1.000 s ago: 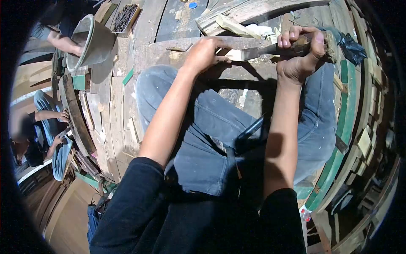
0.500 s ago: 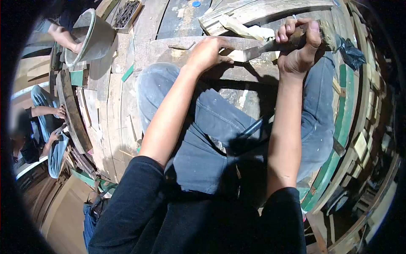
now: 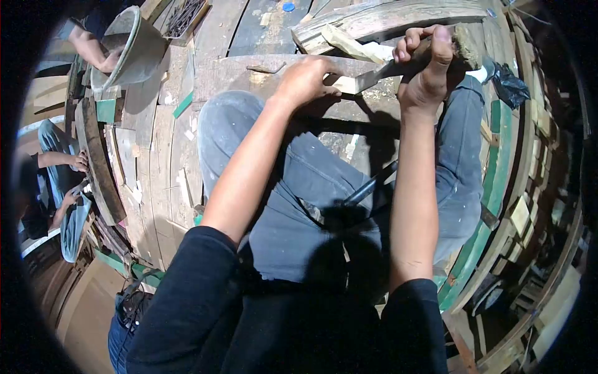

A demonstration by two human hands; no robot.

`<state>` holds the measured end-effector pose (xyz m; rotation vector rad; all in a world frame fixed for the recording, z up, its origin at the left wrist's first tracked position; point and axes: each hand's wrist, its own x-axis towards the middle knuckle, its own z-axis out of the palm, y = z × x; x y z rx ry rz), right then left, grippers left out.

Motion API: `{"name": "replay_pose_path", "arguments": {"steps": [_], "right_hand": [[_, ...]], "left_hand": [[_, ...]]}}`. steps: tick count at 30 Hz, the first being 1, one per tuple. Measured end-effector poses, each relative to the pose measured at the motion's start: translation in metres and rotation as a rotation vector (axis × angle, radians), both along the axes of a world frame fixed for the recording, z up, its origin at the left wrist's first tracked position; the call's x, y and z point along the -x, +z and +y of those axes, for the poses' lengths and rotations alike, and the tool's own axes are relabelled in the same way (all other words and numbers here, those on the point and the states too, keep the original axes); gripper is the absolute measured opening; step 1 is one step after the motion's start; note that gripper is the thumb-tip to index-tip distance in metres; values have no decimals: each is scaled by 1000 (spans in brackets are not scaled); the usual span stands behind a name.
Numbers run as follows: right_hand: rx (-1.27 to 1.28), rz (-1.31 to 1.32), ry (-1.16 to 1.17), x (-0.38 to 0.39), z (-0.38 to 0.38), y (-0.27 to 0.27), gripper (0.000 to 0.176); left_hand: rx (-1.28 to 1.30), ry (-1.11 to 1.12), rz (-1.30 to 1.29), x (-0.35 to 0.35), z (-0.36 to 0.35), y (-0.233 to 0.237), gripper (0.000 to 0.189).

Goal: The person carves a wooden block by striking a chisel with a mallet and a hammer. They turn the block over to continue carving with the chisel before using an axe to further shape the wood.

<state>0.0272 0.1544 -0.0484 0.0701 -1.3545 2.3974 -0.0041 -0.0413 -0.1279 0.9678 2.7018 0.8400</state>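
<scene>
My left hand (image 3: 305, 81) is closed on a small pale wood block (image 3: 346, 85), its fingers and thumb gripping the left end. My right hand (image 3: 425, 78) is wrapped round the handle of a chisel (image 3: 367, 79). The chisel's flat metal blade points left, and its tip meets the right end of the block. A thick, rough butt of the handle sticks out past my right hand. Both hands are above the plank floor, just beyond my crossed legs (image 3: 324, 174). My fingers hide part of the block.
A curved wooden beam (image 3: 386, 25) lies behind my hands, with offcuts beside it. A hammer-like tool (image 3: 374, 184) rests across my lap. To the left are a bucket (image 3: 134, 53) with another person's hand at it, a tray of nails (image 3: 185, 17), and a second person seated lower down.
My right hand and the chisel have shifted slightly left, toward the block. My left hand keeps its grip. The whole view has moved a little.
</scene>
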Motion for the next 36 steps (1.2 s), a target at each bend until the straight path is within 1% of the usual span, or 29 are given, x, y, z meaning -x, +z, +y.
{"name": "replay_pose_path", "arguments": {"steps": [2, 3, 6, 7, 10, 11, 15, 18, 19, 20, 21, 22, 23, 24, 26, 27, 28, 29, 30, 31, 32, 33, 34, 35, 36], "right_hand": [[-53, 17, -8, -3, -10, 10, 40], [-39, 11, 1, -3, -10, 10, 40], [-10, 0, 3, -1, -12, 11, 38], [-2, -2, -1, 0, -12, 11, 37], [14, -15, -12, 4, -13, 9, 36], [17, -18, -16, 5, -13, 9, 36], [-9, -6, -27, 1, -19, 13, 36], [-14, -3, 7, 0, -24, 10, 37], [15, -48, 9, -1, -26, 12, 35], [-5, -28, -15, -5, -31, 16, 31], [-25, -9, -40, -8, -36, 21, 27], [-19, -17, -14, -8, -36, 22, 24], [-43, -33, 7, -6, -33, 15, 23], [-200, -11, -88, -3, -31, 10, 25], [-172, -7, -187, 5, -35, 10, 27], [-267, -12, -235, -1, -33, 11, 29], [-289, -24, -260, -5, -29, 17, 18], [-308, -17, -270, -8, -26, 19, 16], [-328, -11, -282, -9, -21, 17, 16], [-331, 69, -326, -3, -14, 7, 19], [-402, 11, -310, -8, -9, 10, 22], [-436, 0, -313, -11, -6, 11, 22], [-449, -2, -321, -12, -5, 12, 22], [-459, -8, -322, -14, -3, 12, 22], [-466, -21, -321, -19, -2, 11, 22]], "left_hand": [[-3, -3, -1, -1, 1, 3, 41], [20, 4, -61, -2, 1, 5, 41], [33, -26, -15, 0, -1, 0, 40], [36, -4, -61, 0, -1, -1, 40], [14, 24, 7, -3, -2, -2, 40], [13, 7, -42, -2, -1, 0, 40], [37, 1, -56, -2, -2, 2, 44], [-124, -39, -60, 2, -5, 2, 47], [-256, -64, -139, 2, -6, 19, 51], [-445, -126, -227, 6, -4, 34, 59], [-573, -161, -302, 9, -2, 49, 64], [-701, -194, -378, 10, -1, 70, 69], [-645, -226, -292, 11, 0, 85, 72], [-588, -255, -203, 11, 2, 97, 76], [-494, -303, -32, 13, 14, 105, 86], [-475, -301, -93, 13, 19, 110, 88], [-456, -301, -152, 13, 24, 116, 91], [-477, -312, -190, 15, 30, 115, 94], [-485, -314, -193, 16, 34, 114, 95], [-565, -334, -200, 14, 39, 117, 94], [-644, -355, -202, 14, 41, 117, 94], [-592, -322, -61, 14, 39, 116, 95], [-560, -275, 34, 10, 36, 127, 96], [-634, -292, -70, 10, 35, 135, 95], [-655, -280, -122, 7, 38, 141, 95]]}}
